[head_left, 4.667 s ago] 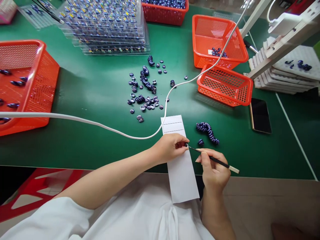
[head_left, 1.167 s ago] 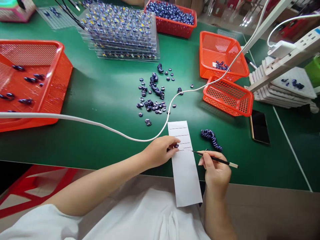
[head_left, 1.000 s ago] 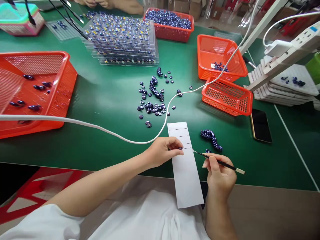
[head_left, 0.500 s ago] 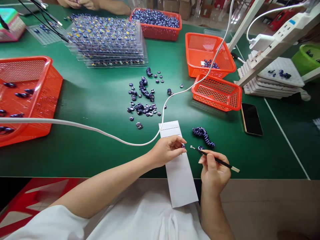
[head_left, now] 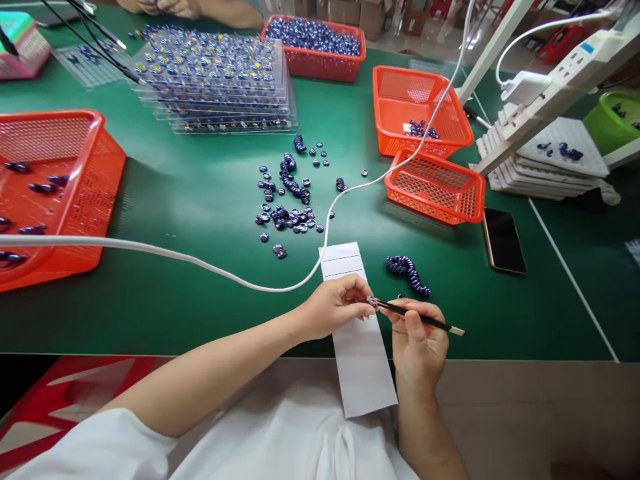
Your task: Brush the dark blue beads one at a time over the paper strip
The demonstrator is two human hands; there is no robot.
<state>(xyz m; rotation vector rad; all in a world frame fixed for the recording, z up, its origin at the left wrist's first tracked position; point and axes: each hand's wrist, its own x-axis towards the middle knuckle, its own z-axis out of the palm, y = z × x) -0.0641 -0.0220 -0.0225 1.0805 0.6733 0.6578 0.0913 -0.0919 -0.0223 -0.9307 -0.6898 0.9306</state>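
"Work surface?"
"Green table (head_left: 165,313); white paper strip (head_left: 363,373) lies across its near edge."
"Hands?"
"Left hand (head_left: 334,305) above the strip; right hand (head_left: 420,343) just to its right, fingers closed round a slim black tool (head_left: 434,321)."
"Farther off?"
"A curved row of dark beads (head_left: 411,275) on the table, far side of the right hand."
"And the smallest item?"
"One dark bead (head_left: 371,301) — pinched between left thumb and forefinger, the tool's tip at it; contact too small to tell."
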